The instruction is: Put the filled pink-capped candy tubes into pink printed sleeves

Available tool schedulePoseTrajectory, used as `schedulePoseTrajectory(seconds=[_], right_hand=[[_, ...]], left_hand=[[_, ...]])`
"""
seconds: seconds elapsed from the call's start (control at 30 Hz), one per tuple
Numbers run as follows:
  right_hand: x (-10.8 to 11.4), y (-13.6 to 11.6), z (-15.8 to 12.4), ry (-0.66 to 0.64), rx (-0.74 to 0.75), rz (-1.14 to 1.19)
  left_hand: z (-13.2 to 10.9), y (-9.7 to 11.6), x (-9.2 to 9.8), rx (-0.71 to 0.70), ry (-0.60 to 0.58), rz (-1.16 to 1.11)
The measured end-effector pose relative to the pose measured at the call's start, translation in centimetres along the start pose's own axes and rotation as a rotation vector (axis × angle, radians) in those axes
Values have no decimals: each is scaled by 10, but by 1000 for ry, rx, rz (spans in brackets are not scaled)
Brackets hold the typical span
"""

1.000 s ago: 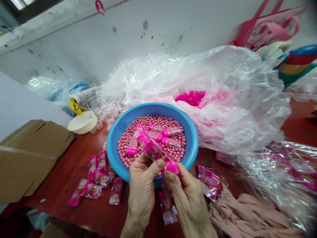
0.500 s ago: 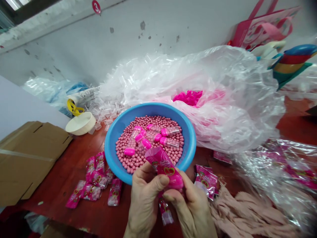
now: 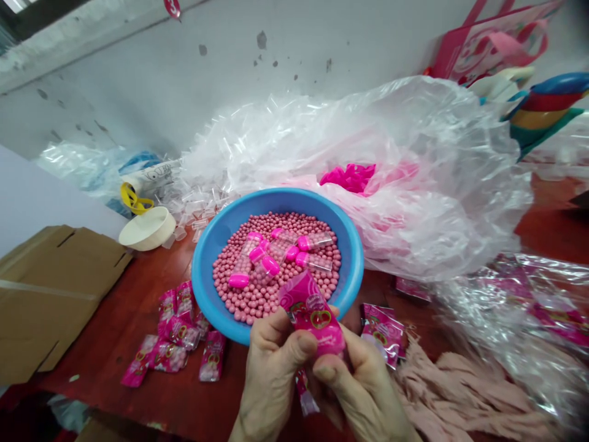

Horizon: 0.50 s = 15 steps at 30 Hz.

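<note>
Between both hands, in front of the basin, is a pink printed packet (image 3: pixel 315 316). My left hand (image 3: pixel 276 362) pinches its left side, the thumb lying on the front. My right hand (image 3: pixel 356 374) grips the lower right end with thumb and fingers. Just beyond the hands stands a blue basin (image 3: pixel 207 307) full of small pink beads (image 3: pixel 248 305). Several clear tubes with bright pink caps (image 3: pixel 270 266) lie on the beads. Below the hands, a second pink packet (image 3: pixel 306 393) lies partly hidden on the table.
Several filled packets (image 3: pixel 172 334) lie left of the basin, near a cardboard box (image 3: pixel 55 294) and a tape ring (image 3: pixel 148 228). Clear plastic bags (image 3: pixel 423 215) bulge behind. To the right are flat pink packets (image 3: pixel 383 331) and a beige cloth (image 3: pixel 451 393) on the red table (image 3: pixel 161 411).
The packet and both hands have shifted slightly right in view. The packet stands a little more upright and its front faces me more. Both hands still hold it.
</note>
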State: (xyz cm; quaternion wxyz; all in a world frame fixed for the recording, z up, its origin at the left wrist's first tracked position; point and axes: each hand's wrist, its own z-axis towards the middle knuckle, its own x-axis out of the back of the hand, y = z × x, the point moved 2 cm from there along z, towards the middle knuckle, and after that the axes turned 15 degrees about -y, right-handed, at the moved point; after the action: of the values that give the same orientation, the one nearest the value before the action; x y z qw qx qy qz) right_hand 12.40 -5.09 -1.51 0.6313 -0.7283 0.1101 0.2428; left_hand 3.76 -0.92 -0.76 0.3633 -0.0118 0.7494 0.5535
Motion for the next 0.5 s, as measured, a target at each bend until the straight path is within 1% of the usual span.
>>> schedulePoseTrajectory(seconds=[0.07,0.1,0.17,0.2,0.23,0.33,0.4,0.5], right_hand=[[0,-3,-2,62,48,-72],[0,-4,-4,92,57,-117],[1,-3,-8,146,36,-227],[1,-3,-10,169,25,-283],[1,-2,-12,193,27,-333],[1,2,-16,254,108,-457],[-1,6,-16,298,150,-542],[-4,14,-17,389,189,-667]], left_hand=[[3,-1,0,-20,104,-81],[4,-1,1,-52,159,-118],[6,-1,1,-118,220,-160],[7,-1,1,-139,214,-167],[7,-1,1,-144,180,-166],[6,-4,-1,-104,43,-125],[3,-4,-3,-76,16,-106],[1,-2,-4,-14,-17,-147]])
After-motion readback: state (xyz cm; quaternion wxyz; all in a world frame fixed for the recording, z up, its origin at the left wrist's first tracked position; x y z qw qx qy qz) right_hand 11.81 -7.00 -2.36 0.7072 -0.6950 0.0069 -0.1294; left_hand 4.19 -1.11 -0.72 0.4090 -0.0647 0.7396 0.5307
